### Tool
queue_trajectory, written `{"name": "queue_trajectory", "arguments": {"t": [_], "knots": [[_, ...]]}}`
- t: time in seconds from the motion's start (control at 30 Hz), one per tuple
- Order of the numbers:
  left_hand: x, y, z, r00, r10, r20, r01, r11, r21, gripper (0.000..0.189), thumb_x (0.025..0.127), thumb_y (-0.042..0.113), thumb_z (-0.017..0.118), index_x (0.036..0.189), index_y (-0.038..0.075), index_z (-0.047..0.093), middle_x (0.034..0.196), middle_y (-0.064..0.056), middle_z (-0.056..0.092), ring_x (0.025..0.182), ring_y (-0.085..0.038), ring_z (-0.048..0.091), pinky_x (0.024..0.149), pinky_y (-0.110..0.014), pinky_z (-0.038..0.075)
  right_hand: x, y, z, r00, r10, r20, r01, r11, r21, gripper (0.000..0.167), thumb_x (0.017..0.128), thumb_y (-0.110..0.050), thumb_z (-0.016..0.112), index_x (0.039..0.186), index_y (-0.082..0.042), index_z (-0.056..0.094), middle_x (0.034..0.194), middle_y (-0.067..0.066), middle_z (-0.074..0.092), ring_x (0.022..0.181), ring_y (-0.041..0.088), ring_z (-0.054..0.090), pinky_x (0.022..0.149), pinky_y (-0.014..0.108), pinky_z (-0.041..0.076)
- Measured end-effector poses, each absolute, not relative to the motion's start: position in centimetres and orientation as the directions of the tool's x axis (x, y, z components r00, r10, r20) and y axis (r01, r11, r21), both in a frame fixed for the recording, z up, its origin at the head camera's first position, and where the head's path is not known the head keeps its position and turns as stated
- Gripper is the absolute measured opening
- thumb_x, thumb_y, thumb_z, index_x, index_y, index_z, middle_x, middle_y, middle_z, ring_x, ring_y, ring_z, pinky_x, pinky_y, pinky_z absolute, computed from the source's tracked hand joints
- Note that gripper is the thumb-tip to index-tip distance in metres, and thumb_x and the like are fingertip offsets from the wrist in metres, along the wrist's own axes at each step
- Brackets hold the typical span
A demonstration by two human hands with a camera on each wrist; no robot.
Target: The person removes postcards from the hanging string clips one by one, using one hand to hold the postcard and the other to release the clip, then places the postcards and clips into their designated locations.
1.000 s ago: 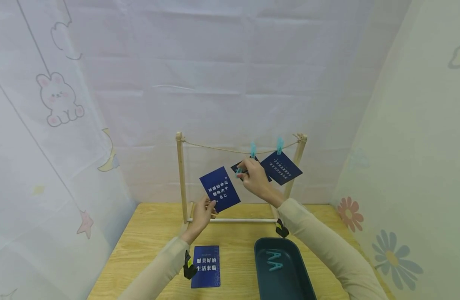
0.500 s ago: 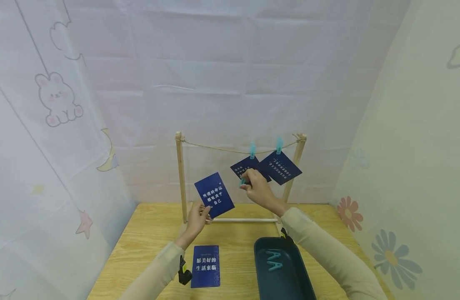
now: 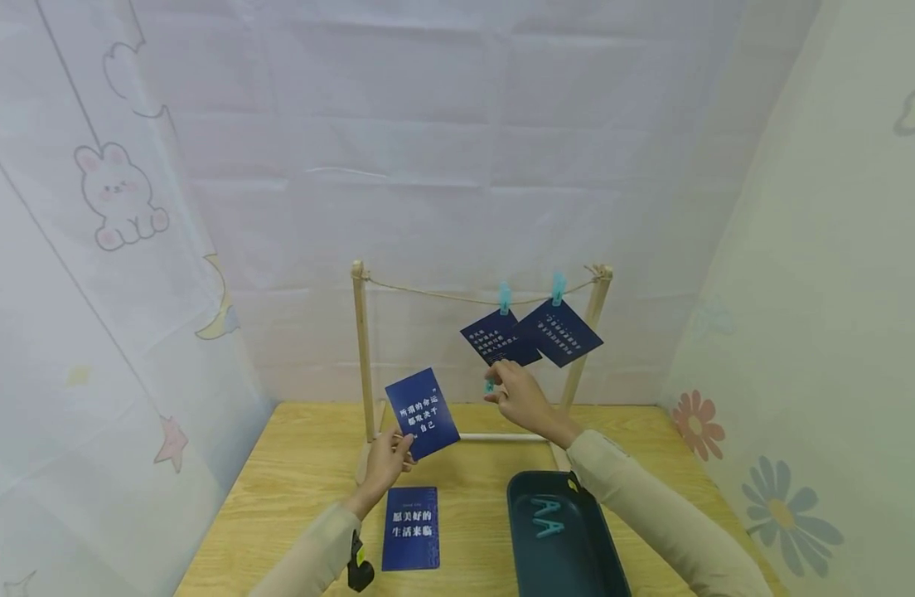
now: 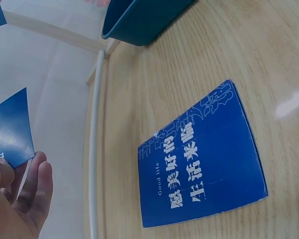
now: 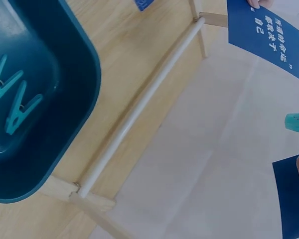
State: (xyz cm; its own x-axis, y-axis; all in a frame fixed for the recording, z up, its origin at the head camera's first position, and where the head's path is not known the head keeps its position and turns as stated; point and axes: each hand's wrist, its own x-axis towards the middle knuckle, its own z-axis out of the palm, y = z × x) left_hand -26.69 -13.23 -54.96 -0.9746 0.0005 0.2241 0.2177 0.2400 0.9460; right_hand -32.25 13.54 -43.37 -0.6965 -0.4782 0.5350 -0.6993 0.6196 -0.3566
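Note:
My left hand (image 3: pixel 385 463) pinches a dark blue card (image 3: pixel 423 410) with white writing by its lower left corner, tilted in front of the wooden frame. To its right, my right hand (image 3: pixel 525 402) holds a small teal clothespin (image 3: pixel 490 386) between thumb and fingers, just below the hanging cards. Two teal clothespins, one at the middle right (image 3: pixel 505 297) and another farther right (image 3: pixel 558 288), grip the rope (image 3: pixel 435 293). From them hang a blue card (image 3: pixel 487 332) and a second blue card (image 3: pixel 560 333), overlapping each other by their corners.
A stack of blue cards (image 4: pixel 199 164) lies on the wooden table (image 3: pixel 278 497) at front left. At front right stands a dark teal tray (image 3: pixel 565 572) holding two clothespins (image 5: pixel 21 110). The frame's white crossbar (image 3: pixel 502 437) runs low behind both hands.
Both hands have come down, the left with its card and the right with its clothespin. The right hand has drawn away from the hanging card, uncovering its writing.

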Motion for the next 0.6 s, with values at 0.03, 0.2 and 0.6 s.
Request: {"name": "queue_trajectory", "arguments": {"t": [0.03, 0.2, 0.6], "knots": [[-26.7, -13.3, -55.1, -0.975, -0.001, 0.223, 0.216, 0.240, 0.946, 0.014, 0.102, 0.003, 0.053, 0.096, -0.009, 0.051, 0.080, -0.026, 0.065, 0.068, -0.042, 0.068, 0.053, -0.034, 0.061, -32.2, 13.6, -43.5, -0.698, -0.486, 0.526, -0.699, 0.622, -0.353, 0.034, 0.073, 0.020, 0.061, 0.099, -0.001, 0.061, 0.088, 0.011, 0.057, 0.080, 0.025, 0.053, 0.070, 0.037, 0.050], [-26.6, -13.5, -55.7, -0.978, -0.013, 0.208, 0.199, 0.235, 0.951, 0.013, 0.102, 0.001, 0.053, 0.092, -0.007, 0.049, 0.080, -0.024, 0.065, 0.067, -0.042, 0.067, 0.052, -0.033, 0.060, -31.8, 14.2, -44.3, -0.719, -0.506, 0.477, -0.686, 0.630, -0.364, 0.034, 0.075, 0.019, 0.064, 0.100, -0.004, 0.061, 0.089, 0.011, 0.057, 0.080, 0.021, 0.052, 0.071, 0.036, 0.051], [-24.9, -14.5, -57.7, -0.985, 0.002, 0.171, 0.167, 0.229, 0.959, 0.012, 0.101, -0.001, 0.052, 0.097, -0.011, 0.049, 0.076, -0.029, 0.063, 0.059, -0.033, 0.066, 0.054, -0.047, 0.060, -30.5, 15.4, -47.2, -0.702, -0.575, 0.420, -0.709, 0.624, -0.329, 0.027, 0.082, -0.001, 0.079, 0.100, -0.007, 0.060, 0.089, 0.007, 0.057, 0.081, 0.022, 0.054, 0.068, 0.031, 0.050]]}}
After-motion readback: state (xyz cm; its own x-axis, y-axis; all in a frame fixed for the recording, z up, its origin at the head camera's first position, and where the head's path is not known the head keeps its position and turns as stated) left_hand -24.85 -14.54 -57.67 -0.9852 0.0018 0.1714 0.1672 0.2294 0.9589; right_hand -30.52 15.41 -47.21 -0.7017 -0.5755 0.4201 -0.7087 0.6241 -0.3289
